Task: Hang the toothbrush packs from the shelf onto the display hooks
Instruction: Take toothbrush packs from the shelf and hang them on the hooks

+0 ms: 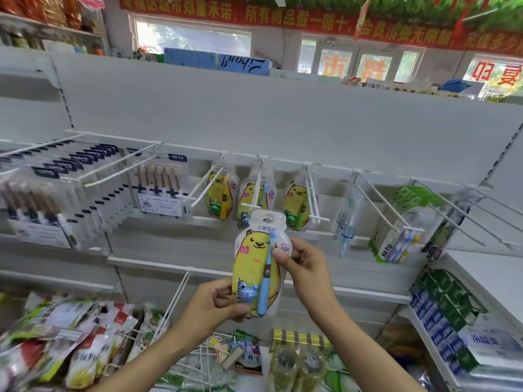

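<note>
I hold a yellow bear toothbrush pack (256, 267) with a blue brush upright in front of the display. My left hand (218, 302) grips its lower left edge. My right hand (302, 261) pinches its upper right side. The pack's hang hole sits just below the tip of a white display hook (256, 193). That hook carries another blue-brush bear pack (249, 193) at the back. A similar pack with a yellow brush (219, 193) hangs to the left, and one with a green brush (295, 202) hangs to the right.
Six-piece brush packs (160, 188) fill the hooks on the left. More toothbrushes (396, 244) hang on hooks at the right, above stacked toothpaste boxes (441, 312). Loose packets (70, 335) and packs (246, 349) lie on the lower shelf under my arms.
</note>
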